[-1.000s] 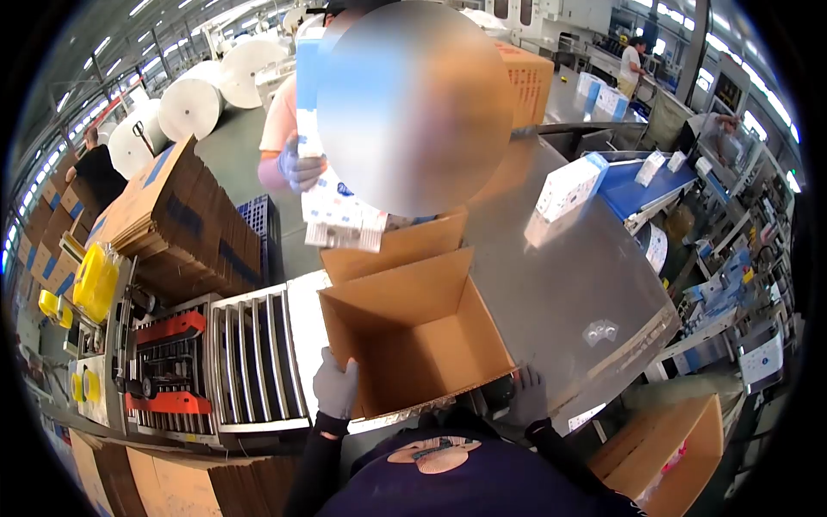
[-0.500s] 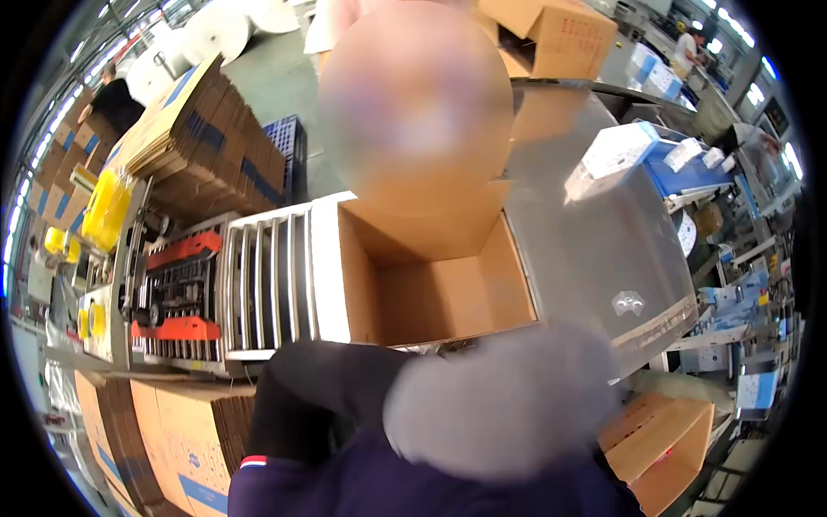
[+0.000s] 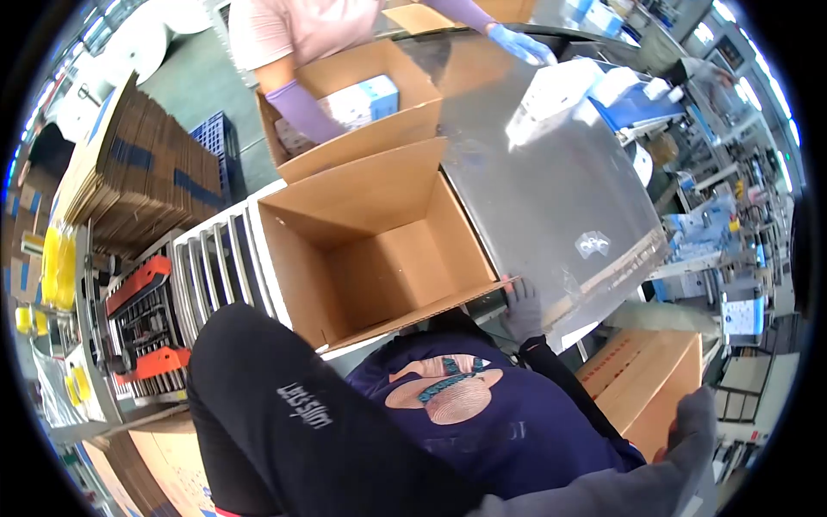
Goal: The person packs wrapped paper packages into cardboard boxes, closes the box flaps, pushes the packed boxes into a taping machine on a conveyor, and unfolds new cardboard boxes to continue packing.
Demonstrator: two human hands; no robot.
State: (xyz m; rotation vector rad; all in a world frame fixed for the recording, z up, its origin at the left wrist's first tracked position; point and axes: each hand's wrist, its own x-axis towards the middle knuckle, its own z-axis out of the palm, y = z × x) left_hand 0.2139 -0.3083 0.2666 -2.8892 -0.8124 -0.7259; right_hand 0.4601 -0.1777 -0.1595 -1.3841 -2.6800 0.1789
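Observation:
An open cardboard box (image 3: 388,276) stands in front of me, with its bare inside showing. My right hand (image 3: 524,310), in a grey glove, lies by the box's near right corner, its fingers stretched out at the metal table edge. Whether it presses on the flap I cannot tell. My left arm, in a black sleeve, crosses my body. At its end my left hand (image 3: 685,448), also grey-gloved, is at the lower right, thumb and fingers apart, with nothing visible in it. Behind that hand is another open cardboard box (image 3: 646,379).
Across from me a co-worker in purple sleeves reaches into a second box (image 3: 370,142) holding a blue-and-white pack (image 3: 370,99). White packs (image 3: 551,95) stand on the metal table (image 3: 551,207). A roller conveyor (image 3: 215,267) and stacked flat cartons (image 3: 142,172) are at left.
My left hand has moved from before my chest to the lower right. My right hand now shows by the box corner. My view has shifted, and the co-worker's box with the pack is now visible.

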